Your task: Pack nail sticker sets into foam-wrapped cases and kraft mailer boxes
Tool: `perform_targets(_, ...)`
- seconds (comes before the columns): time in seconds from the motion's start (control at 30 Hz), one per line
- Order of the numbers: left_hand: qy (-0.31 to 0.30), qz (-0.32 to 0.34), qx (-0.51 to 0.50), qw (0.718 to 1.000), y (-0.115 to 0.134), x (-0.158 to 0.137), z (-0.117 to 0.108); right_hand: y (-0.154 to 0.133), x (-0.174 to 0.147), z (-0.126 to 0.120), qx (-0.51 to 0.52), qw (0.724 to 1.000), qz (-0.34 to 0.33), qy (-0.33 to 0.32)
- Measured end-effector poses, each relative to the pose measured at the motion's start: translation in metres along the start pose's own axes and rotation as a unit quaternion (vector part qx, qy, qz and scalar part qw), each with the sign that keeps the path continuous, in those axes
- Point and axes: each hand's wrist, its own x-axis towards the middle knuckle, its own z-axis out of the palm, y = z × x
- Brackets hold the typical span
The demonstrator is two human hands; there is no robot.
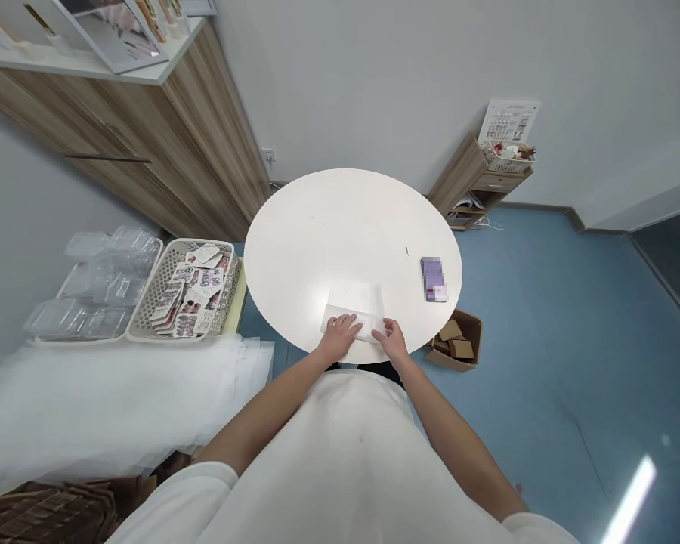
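Left hand (338, 338) and right hand (392, 340) touch a white sheet (358, 301) on the table (351, 227); 1 purple item (432, 273) lies rightward.

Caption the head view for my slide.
Left hand and right hand on pale sheeting at a white table.

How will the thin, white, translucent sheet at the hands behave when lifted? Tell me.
The thin, white, translucent sheet is probably floppy, since it appears folded over beneath the left hand. It's likely light, looking thin against the white oval table. It may slide, as glare suggests a smooth tabletop.
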Motion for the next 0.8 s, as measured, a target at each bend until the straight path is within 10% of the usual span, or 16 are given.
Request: perform_targets(0.8, -0.029, 0.023, 0.027, 0.999, 0.015, -0.011, -0.011, -0.025, 0.004, 0.004, 0.036, 0.993, -0.074, -0.090)
